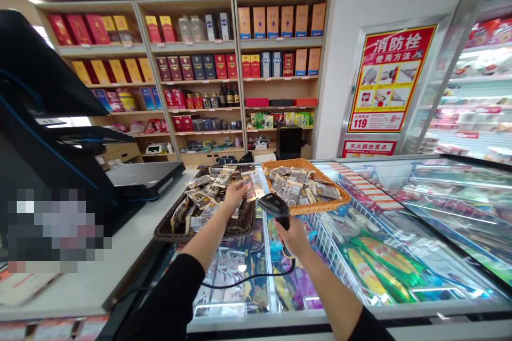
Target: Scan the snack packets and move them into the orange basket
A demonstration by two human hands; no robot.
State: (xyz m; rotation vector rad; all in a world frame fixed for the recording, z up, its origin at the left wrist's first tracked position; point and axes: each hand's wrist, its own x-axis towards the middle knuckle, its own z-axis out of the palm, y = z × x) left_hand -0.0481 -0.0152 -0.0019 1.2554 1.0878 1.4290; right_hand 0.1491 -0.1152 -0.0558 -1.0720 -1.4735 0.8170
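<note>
A: Left hand first; holding what?

B: Pinching a small, flat, cream-and-brown plastic packet at the left edge, fingertips pressed onto it; held up over the gap between two baskets.

A: And in the right hand?

B: Gripping the handle of a black handheld barcode scanner; wrapped round, some fingers hidden behind; head turned toward the packet, just beside it; touching or apart, cannot tell.

A: Noted; left of the pinch?

B: Just below and left, a dark brown woven basket, heaped with similar wrapped packets; farther left, a pale counter with a flat grey-and-black scale.

A: Right of the scanner grip?

B: Just beyond and right, an orange-tan wicker basket, also heaped with packets; farther right and lower, long green-and-yellow packs under glass.

A: Below both grips?

B: Glass-topped freezer, baskets resting on top; thin black cable curving left from under the scanner handle.

A: Beyond the grips?

B: Tall wooden shelves, full of boxes and bottles; to the right, a red-and-yellow poster.
</note>
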